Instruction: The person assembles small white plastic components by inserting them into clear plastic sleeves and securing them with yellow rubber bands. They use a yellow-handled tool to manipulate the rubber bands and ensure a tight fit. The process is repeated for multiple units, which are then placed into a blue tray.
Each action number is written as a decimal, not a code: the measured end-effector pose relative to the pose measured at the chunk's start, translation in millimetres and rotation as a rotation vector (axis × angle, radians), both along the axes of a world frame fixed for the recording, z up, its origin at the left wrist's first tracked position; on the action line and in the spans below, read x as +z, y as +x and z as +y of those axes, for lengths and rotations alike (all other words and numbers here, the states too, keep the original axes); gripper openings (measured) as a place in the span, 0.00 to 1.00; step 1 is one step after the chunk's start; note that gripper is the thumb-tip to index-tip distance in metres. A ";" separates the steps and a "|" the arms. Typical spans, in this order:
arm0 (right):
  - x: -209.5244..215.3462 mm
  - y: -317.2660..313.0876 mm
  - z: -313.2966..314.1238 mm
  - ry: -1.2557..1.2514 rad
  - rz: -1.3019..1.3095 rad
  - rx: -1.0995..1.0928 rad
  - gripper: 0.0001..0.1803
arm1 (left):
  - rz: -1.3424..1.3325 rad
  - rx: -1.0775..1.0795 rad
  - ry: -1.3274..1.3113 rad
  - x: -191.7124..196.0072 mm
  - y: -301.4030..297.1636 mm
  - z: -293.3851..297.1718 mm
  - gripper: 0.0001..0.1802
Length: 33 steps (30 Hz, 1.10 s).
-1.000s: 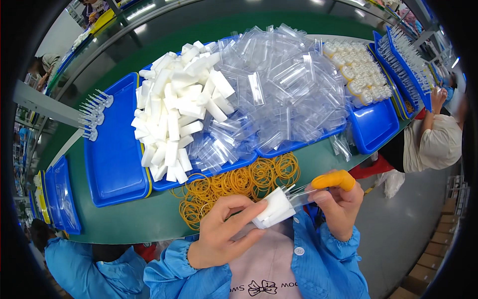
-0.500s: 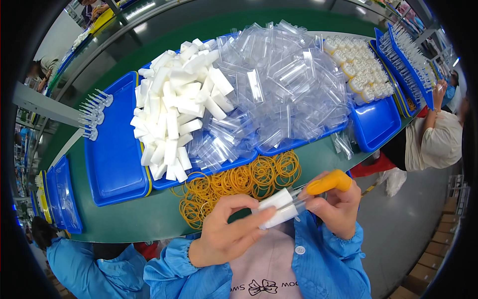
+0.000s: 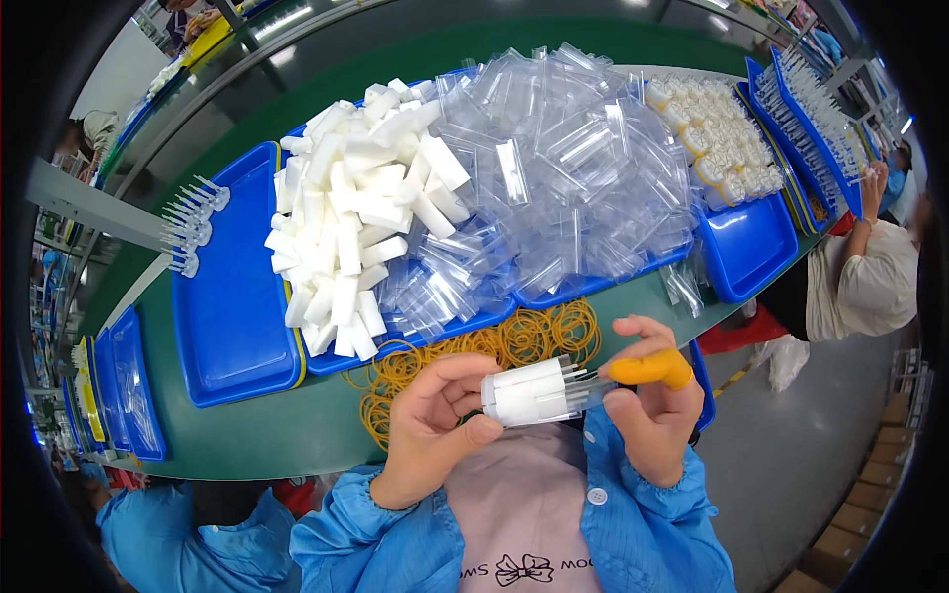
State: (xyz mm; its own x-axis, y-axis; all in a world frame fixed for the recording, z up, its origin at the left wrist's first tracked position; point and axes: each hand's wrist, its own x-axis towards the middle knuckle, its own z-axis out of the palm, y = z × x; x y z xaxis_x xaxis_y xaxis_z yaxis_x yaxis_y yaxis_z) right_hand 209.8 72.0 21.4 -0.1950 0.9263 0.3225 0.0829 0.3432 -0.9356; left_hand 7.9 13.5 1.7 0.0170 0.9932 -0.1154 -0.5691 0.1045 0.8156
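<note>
In front of my chest, a round bundle of white foam blocks (image 3: 532,391) lies sideways, with clear plastic and thin prongs sticking out at its right end. My left hand (image 3: 440,420) grips its left end between thumb and fingers. My right hand (image 3: 652,390), an orange finger cot (image 3: 652,370) on one finger, pinches the clear plastic at the prongs. Just beyond the hands, yellow rubber bands (image 3: 484,346) lie in a heap on the green table. Farther off are a pile of white foam blocks (image 3: 356,208) and a larger pile of clear plastic sleeves (image 3: 573,158).
At left stands a blue tray (image 3: 232,326) with white pronged pieces (image 3: 190,222) along its edge. Banded bundles (image 3: 722,138) stand at the far right, above a blue tray (image 3: 746,247). Co-workers sit at both sides: a blue sleeve (image 3: 198,539) and a cream shirt (image 3: 865,282).
The bundle has turned to lie more level, showing more foam blocks and prongs. My left fingers have shifted to its left end. My right hand has raised a finger, still pinching at the right end.
</note>
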 end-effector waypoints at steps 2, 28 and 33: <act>-0.3 -0.3 -3.7 0.035 0.001 0.020 0.13 | 0.041 -0.014 0.081 -3.9 -2.1 -0.2 0.25; -45.1 72.3 49.2 0.318 -1.062 -0.618 0.16 | 0.036 0.167 0.033 -5.2 -5.8 -6.3 0.25; -36.9 66.5 33.2 0.085 -0.591 -0.429 0.14 | 0.009 0.153 0.010 -3.8 -4.9 -5.9 0.24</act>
